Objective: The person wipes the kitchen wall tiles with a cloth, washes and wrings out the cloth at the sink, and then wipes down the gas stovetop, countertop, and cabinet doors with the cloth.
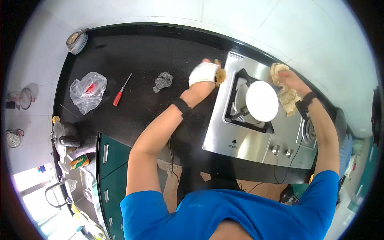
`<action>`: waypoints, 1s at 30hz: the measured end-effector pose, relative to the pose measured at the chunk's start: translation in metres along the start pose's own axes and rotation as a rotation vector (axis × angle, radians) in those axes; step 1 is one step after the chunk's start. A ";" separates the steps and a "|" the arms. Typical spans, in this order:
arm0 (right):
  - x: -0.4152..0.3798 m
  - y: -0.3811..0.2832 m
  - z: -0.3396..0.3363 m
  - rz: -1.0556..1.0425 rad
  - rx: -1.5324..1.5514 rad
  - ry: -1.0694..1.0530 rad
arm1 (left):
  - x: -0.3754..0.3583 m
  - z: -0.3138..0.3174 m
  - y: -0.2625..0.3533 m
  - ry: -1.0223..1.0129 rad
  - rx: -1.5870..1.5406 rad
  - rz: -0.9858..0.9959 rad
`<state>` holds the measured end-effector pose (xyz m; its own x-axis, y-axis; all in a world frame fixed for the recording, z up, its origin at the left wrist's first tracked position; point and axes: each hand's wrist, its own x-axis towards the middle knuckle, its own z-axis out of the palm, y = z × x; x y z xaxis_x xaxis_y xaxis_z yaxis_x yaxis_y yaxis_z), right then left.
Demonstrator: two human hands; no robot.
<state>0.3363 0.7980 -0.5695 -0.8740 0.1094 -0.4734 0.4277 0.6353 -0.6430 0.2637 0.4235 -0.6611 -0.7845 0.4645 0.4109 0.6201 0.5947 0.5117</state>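
Note:
My left hand (200, 89) is at the left edge of the steel gas hob (248, 144), with a white covering (201, 74) over its back. Its fingers are closed around a yellow-brown rag or pad (220, 76), partly hidden by the hand. At the hob's back right, my right hand (294, 81) grips a beige cloth (289, 102) that hangs over the steel surface. Between the two hands, a round white disc (262, 101) overlaps the left burner and its square black pan support (229, 110).
A grey steel-wool scrubber (163, 82), a red-handled screwdriver (117, 98) and a clear plastic bag (86, 102) lie on the black counter (132, 52). Stacked bowls (78, 43) stand in the far left corner. Two knobs (275, 149) are at the hob's front, and a pot (64, 138) stands at left.

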 end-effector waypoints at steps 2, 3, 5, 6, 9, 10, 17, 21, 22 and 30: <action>0.035 0.006 0.016 -0.074 -0.084 0.022 | 0.006 0.002 -0.012 -0.016 -0.040 -0.015; 0.049 0.009 0.016 -0.139 -0.161 0.047 | 0.007 0.001 -0.014 0.003 -0.055 0.049; 0.076 -0.009 0.024 -0.100 -0.376 -0.046 | 0.007 0.001 -0.015 0.024 -0.093 0.117; 0.090 -0.002 0.031 -0.177 -0.430 0.050 | 0.008 -0.001 -0.016 -0.024 -0.132 0.131; 0.083 -0.061 0.060 -0.165 -0.618 0.125 | 0.011 0.005 -0.020 -0.040 -0.140 0.184; 0.085 -0.066 0.063 -0.169 -0.620 0.118 | 0.008 0.003 -0.023 -0.045 -0.139 0.174; 0.150 -0.148 0.137 -0.390 -0.729 0.085 | -0.027 -0.097 -0.022 0.253 -0.198 -0.076; 0.178 -0.197 0.197 -0.543 -0.746 0.108 | -0.044 -0.147 -0.080 -0.028 0.022 -0.298; 0.194 -0.190 0.208 -0.665 -0.795 0.206 | -0.047 -0.152 -0.088 -0.126 0.021 -0.365; 0.185 -0.181 0.234 -0.795 -0.870 0.332 | -0.061 -0.135 -0.125 -0.334 0.118 -0.377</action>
<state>0.1515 0.5242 -0.6817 -0.8925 -0.4330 0.1261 -0.4371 0.8994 -0.0058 0.2355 0.2326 -0.6485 -0.9246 0.3763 -0.0590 0.3040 0.8223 0.4811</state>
